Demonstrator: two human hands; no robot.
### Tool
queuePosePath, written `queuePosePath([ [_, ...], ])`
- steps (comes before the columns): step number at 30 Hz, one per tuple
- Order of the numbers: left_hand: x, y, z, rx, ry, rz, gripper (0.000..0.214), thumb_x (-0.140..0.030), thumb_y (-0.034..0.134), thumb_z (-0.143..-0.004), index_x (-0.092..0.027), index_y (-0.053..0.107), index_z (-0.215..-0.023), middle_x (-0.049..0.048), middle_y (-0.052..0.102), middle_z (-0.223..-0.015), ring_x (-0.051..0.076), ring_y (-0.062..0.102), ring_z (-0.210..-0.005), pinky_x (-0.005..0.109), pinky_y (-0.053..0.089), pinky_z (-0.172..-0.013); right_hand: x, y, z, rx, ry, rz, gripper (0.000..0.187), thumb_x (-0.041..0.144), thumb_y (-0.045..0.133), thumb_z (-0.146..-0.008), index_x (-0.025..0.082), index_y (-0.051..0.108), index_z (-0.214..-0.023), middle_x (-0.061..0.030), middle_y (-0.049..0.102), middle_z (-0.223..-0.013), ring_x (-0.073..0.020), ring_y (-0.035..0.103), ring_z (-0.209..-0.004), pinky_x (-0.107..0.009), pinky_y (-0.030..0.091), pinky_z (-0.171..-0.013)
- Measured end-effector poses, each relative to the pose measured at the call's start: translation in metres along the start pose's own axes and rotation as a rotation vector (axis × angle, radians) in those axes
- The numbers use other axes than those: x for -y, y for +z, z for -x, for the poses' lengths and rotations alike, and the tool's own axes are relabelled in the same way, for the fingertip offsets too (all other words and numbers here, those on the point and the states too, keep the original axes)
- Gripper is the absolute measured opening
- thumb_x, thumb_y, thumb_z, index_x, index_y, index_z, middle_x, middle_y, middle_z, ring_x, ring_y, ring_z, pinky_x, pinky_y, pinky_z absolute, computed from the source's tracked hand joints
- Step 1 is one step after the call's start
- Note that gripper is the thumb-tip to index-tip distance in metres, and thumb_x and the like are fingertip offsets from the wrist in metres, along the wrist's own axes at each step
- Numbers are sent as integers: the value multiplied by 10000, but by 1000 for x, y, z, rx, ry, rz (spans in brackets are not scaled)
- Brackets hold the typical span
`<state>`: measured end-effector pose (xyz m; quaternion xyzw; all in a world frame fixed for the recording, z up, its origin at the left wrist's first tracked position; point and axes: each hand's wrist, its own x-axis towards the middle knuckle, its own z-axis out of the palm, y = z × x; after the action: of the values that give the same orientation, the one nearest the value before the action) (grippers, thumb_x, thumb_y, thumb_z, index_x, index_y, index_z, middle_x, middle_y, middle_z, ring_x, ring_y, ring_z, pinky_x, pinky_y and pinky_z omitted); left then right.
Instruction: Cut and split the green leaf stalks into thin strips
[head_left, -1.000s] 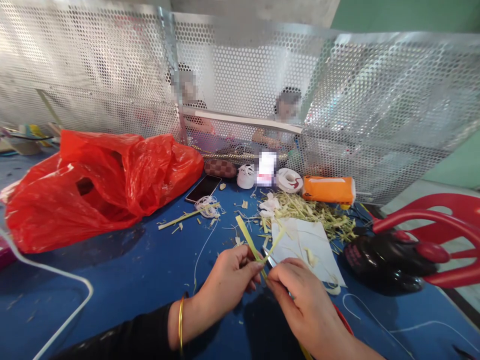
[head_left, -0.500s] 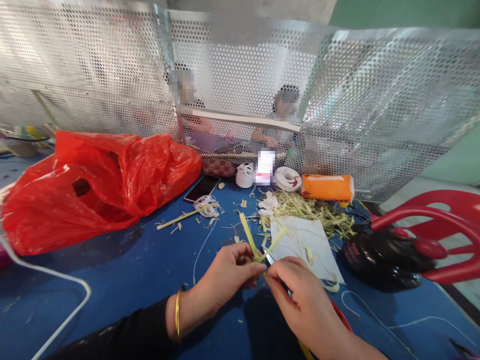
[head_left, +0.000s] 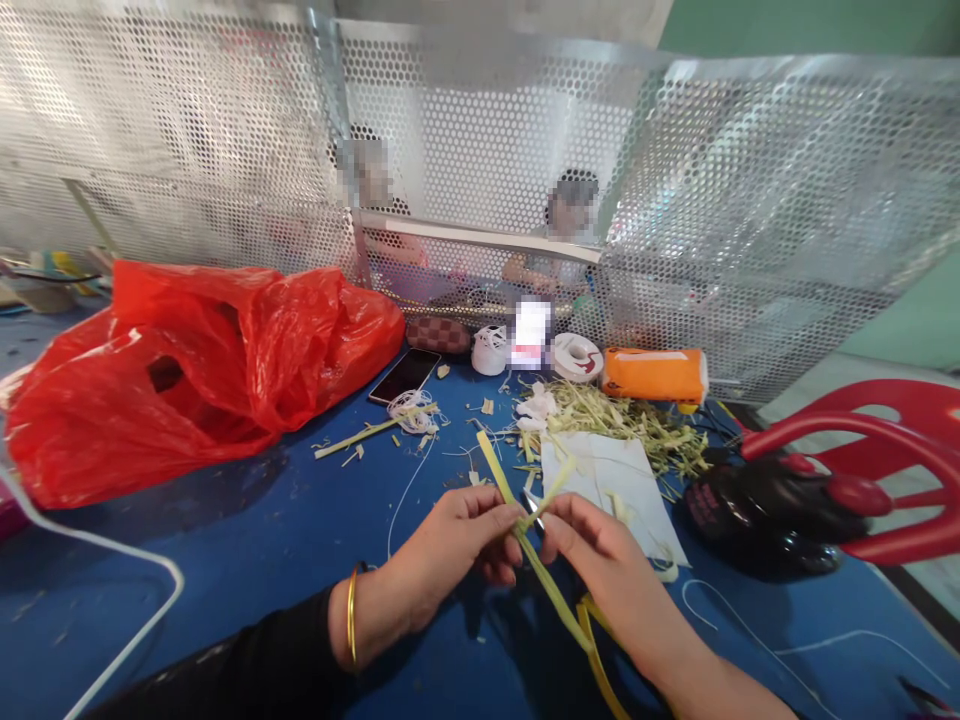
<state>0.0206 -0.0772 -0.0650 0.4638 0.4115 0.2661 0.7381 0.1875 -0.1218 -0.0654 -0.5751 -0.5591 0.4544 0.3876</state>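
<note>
My left hand (head_left: 457, 545) and my right hand (head_left: 600, 565) meet low in the middle of the view, both pinched on crossing yellow-green leaf strips (head_left: 551, 590). One strip sticks up and to the left past my left fingers, another runs down toward me under my right wrist. A small metal blade or scissor tip (head_left: 534, 510) shows between the two hands. A gold bangle (head_left: 351, 618) circles my left wrist above a black sleeve.
On the blue table (head_left: 247, 540) lie a red plastic bag (head_left: 187, 370), a phone (head_left: 405, 376), a white sheet (head_left: 615, 490), a heap of leaf trimmings (head_left: 637, 420), an orange packet (head_left: 656, 376), tape rolls (head_left: 576, 357) and a black bag (head_left: 757, 515). Perforated metal screens (head_left: 525, 160) stand behind, people beyond them.
My right hand has shifted up and to the right, uncovering the long strip that runs down toward me. My left hand keeps its pinch in nearly the same place.
</note>
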Motion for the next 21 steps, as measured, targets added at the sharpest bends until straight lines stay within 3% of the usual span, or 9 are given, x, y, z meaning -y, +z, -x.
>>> queuePosePath([
  [4, 4, 0, 2, 50, -47, -63, 385, -531, 602, -745, -147, 599, -730, -23, 573, -548, 70, 514, -422, 188, 391, -461, 0, 1, -4, -105, 45, -226, 268, 443, 609, -801, 175, 612, -818, 23, 576, -626, -156, 558, -642, -280, 442, -678],
  [10, 9, 4, 3, 22, -24, -171, 298, -436, 645, -726, -142, 691, -717, -64, 437, -464, 55, 375, -421, 181, 333, -441, -3, 5, -3, -74, 63, -334, 227, 366, 662, -774, 165, 613, -680, 12, 599, -581, -141, 557, -577, -279, 452, -623],
  [14, 8, 5, 3, 35, 1, -197, 241, -362, 625, -722, -137, 710, -732, -54, 442, -486, 68, 366, -440, 196, 334, -443, -7, 7, -3, -111, 54, -372, 229, 360, 667, -770, 163, 607, -671, 17, 586, -566, -133, 548, -568, -265, 443, -600],
  [19, 9, 6, 4, 18, -33, -227, 216, -334, 607, -711, -134, 685, -690, -62, 428, -442, 66, 368, -407, 203, 315, -440, -12, -1, -9, -111, 41, -202, 277, 426, 619, -799, 161, 619, -721, 10, 600, -581, -152, 575, -549, -273, 454, -559],
  [21, 11, 7, 4, -1, -45, -250, 236, -352, 606, -712, -128, 680, -694, -61, 433, -434, 64, 367, -391, 203, 295, -426, -13, -7, -11, -209, -64, -6, 269, 422, 601, -812, 168, 642, -890, -29, 666, -748, -199, 632, -701, -306, 492, -640],
])
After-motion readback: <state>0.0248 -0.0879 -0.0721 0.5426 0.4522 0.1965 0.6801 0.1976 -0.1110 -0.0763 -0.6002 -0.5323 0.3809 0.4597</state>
